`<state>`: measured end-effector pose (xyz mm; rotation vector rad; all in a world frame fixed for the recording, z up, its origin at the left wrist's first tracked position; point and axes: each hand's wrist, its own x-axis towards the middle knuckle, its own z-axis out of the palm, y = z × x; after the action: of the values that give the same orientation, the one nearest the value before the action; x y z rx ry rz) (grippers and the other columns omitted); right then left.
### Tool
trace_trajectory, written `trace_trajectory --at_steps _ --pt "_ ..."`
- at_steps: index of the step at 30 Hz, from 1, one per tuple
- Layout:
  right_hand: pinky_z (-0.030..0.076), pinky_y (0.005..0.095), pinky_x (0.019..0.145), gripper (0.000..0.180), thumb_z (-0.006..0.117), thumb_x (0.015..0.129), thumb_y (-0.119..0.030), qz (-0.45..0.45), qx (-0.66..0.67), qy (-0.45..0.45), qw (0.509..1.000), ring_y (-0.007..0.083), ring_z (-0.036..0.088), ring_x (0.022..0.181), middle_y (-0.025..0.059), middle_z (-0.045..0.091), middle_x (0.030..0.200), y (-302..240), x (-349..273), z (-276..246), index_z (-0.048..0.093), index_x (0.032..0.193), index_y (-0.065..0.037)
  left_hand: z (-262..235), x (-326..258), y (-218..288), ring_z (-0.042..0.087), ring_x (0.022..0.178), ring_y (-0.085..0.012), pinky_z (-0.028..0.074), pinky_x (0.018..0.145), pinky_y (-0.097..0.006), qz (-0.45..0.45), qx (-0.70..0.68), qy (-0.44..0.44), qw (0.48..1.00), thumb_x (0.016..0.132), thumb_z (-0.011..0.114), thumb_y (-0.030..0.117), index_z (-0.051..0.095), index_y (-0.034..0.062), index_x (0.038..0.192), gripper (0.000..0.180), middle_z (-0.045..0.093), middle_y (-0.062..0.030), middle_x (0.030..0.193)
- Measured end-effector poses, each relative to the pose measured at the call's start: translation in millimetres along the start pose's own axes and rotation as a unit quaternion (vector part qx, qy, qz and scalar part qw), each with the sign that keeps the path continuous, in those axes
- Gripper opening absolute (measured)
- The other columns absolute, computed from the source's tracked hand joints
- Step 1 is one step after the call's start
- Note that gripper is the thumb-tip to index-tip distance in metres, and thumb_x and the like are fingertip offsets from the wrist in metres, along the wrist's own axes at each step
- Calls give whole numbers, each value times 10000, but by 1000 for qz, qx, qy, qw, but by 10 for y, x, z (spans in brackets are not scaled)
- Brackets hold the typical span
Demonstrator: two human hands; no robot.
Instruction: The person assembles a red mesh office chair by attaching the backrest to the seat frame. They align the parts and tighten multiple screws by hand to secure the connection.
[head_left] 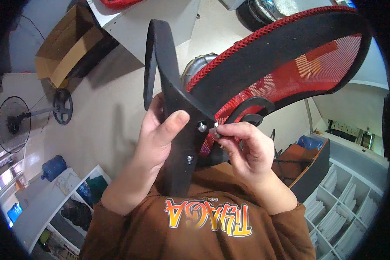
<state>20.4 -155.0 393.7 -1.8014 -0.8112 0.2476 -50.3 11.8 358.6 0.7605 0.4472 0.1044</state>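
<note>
A black plastic armrest (175,82) with a looped end stands in front of me. My left hand (158,130) is closed around its side, thumb laid across the front. Two silver bolts show on the armrest: an upper bolt (202,126) and a lower bolt (189,160). Just right of the upper one, my right hand (247,149) pinches a small silver bolt (216,125), partly hidden by the fingertips. Behind and to the right rises a red mesh chair part (329,69) with a black frame and braided red edge. A black curved bracket (255,104) sits below the mesh.
At the left are an open cardboard box (69,43), a standing fan (15,123) and a blue water jug (54,167). White shelves with papers (344,199) stand at lower right, beside a dark-sided open box (314,167). A white cabinet (138,30) is ahead.
</note>
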Motion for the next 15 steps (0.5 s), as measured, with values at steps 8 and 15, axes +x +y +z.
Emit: trace_trajectory --at_steps 8,15 --pt "500 292 631 264 615 702 153 -128 -179 -58 974 211 627 716 93 658 850 -125 183 -80 665 890 -26 -5 125 43 575 947 -134 482 850 -279 23 10 10 1000 826 728 283 452 -30 1184 550 571 -82 1067" --pt "497 334 662 207 681 698 14 -171 -266 -86 945 253 606 776 52 643 841 -143 424 -86 679 868 -104 -25 247 42 600 892 -134 495 810 -254 31 25 -6 999 787 750 375 485 -34 1163 616 601 -86 1006"
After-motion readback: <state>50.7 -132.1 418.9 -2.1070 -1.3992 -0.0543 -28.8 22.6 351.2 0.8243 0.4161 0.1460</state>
